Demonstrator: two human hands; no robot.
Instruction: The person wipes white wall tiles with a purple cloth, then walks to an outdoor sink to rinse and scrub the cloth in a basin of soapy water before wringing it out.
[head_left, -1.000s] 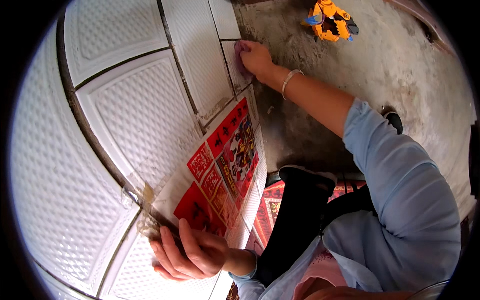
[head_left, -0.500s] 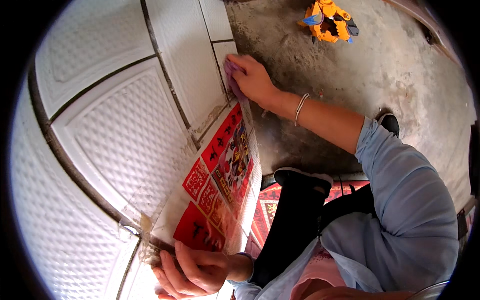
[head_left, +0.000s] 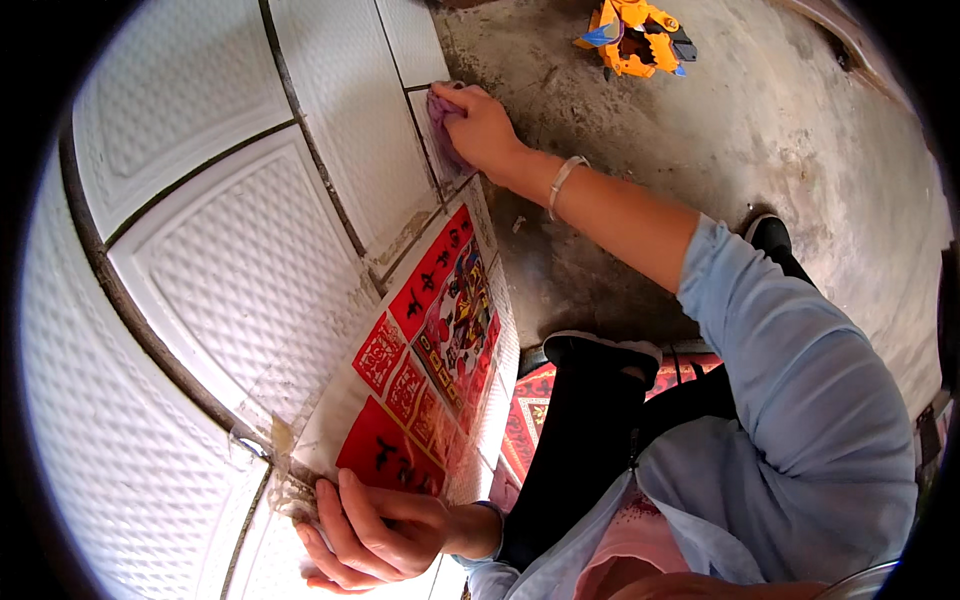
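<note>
view: head-worn left fisheye | faces: down | near: both hands (head_left: 385, 530), tiled wall (head_left: 215, 270) | farther: floor (head_left: 720, 135)

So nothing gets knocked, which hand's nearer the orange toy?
Right. The right hand, with the purple cloth, shows below-left of the orange toy; the left hand, by the red poster, farther below-left.

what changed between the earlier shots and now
The right hand, gripping the purple cloth, slid along the wall tiles toward the poster, then back away from it. The whole view also shifted slightly as the camera moved. Nothing was taken or let go. The left hand stays by the poster's near corner; the poster and orange toy stayed put.
</note>
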